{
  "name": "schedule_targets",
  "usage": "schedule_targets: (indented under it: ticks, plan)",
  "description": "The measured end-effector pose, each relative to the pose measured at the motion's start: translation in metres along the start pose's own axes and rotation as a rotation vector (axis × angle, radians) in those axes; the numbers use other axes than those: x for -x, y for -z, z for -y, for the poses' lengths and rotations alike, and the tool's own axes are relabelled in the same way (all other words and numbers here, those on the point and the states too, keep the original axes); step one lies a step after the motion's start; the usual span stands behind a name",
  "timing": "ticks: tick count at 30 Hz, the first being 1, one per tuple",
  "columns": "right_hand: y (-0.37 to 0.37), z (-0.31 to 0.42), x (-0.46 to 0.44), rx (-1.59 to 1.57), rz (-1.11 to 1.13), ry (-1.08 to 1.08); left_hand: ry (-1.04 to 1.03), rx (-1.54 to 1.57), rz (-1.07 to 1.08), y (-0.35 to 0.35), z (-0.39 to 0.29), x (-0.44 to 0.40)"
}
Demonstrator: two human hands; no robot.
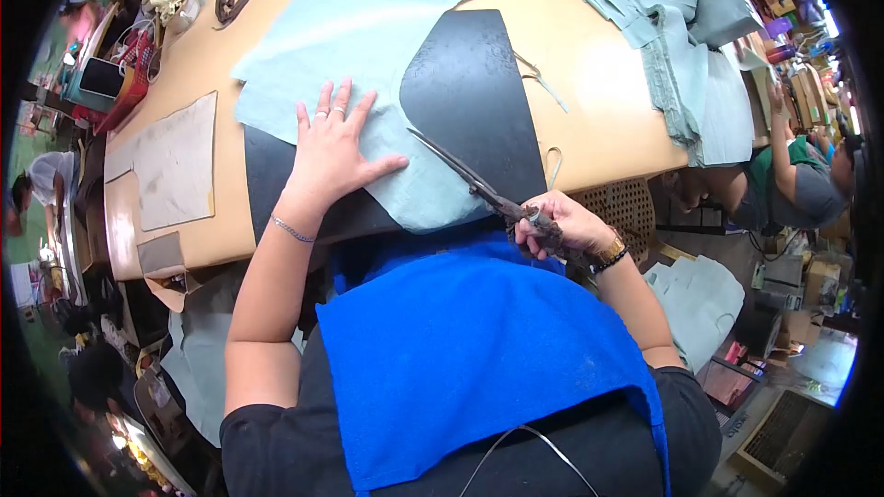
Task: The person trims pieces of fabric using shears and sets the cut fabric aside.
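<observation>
Now, the left hand (333,152) rests, fingers spread, on the green sheet (354,55); near right, the right hand (573,225) grips scissors (491,192).

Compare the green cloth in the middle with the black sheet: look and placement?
Colour: the green cloth is pale; the black sheet is dark.
Layering: the cloth lies on top; the sheet is partly covered by it.
Edge: the cloth's edge curves over the sheet; the sheet's right edge is nearly straight.
Shared: both lie spread on the table.

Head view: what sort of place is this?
Probably a workshop for cutting sheet material: the right hand holds scissors, a green sheet lies over a black board, and similar green pieces lie piled nearby.
</observation>
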State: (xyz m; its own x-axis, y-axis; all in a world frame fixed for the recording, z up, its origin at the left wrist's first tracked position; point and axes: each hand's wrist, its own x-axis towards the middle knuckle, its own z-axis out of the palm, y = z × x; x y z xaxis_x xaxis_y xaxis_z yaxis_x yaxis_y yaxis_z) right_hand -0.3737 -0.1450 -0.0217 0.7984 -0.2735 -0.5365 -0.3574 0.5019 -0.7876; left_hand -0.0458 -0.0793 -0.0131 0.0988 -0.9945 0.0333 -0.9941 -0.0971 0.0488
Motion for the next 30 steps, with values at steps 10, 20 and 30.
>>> schedule_targets:
  ticks: [10, 20, 30]
  plan:
    - [-0.011, -0.006, -0.010, -0.056, 0.000, 0.073, 0.031, 0.086, 0.053, -0.006, -0.003, 0.004]
    - [-0.018, -0.001, -0.012, -0.057, -0.022, 0.059, 0.041, 0.085, 0.024, -0.014, -0.013, 0.013]
    - [-0.019, -0.008, -0.008, -0.032, -0.035, 0.059, 0.060, 0.095, 0.000, -0.018, -0.021, 0.017]
